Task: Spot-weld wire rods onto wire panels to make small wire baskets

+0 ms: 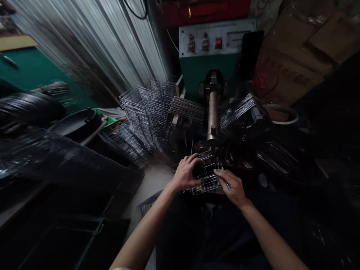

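Gripping wire basket (207, 177): left hand (185, 173) and right hand (235, 187), fingers (193, 159) curled around it.

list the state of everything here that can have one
left hand, closed on the left side of the wire basket
right hand, closed on its right edge
wire basket, held between both hands
machine arm, pointing toward the person, tip just over the basket
wire racks, stacked on edge, leaning
control panel, on or off cannot be told
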A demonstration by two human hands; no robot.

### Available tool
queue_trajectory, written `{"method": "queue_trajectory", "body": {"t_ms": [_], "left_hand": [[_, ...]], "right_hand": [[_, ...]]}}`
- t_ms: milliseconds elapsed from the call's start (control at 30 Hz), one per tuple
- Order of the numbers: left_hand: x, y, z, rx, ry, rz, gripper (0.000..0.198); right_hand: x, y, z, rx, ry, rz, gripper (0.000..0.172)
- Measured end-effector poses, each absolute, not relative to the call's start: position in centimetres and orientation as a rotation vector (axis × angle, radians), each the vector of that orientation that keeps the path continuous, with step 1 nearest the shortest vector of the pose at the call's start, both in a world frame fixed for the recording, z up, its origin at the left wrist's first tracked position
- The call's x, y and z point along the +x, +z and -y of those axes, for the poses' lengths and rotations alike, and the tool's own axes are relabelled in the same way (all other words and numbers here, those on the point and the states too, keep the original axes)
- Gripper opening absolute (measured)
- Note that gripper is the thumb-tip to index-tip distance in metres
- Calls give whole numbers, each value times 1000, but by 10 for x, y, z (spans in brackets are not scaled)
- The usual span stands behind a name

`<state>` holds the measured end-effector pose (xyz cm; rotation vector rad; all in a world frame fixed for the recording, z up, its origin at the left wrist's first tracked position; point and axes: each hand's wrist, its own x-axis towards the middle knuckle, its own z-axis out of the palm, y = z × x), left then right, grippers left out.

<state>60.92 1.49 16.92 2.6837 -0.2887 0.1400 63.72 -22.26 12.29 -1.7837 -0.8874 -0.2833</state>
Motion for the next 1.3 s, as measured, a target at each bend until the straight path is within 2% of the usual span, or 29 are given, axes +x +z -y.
{"method": "queue_trajectory", "body": {"t_ms": [233, 733, 1300], "left_hand": [[611, 168, -14, 2650, 142, 264, 71], [618, 169, -17, 2703, 84, 301, 81], [653, 167, -33, 2654, 112, 336, 77]], "right_hand": [[636, 129, 220, -1777, -300, 843, 33], [635, 128, 220, -1814, -257, 831, 31], [665, 132, 205, -1838, -318, 811, 23]]}}
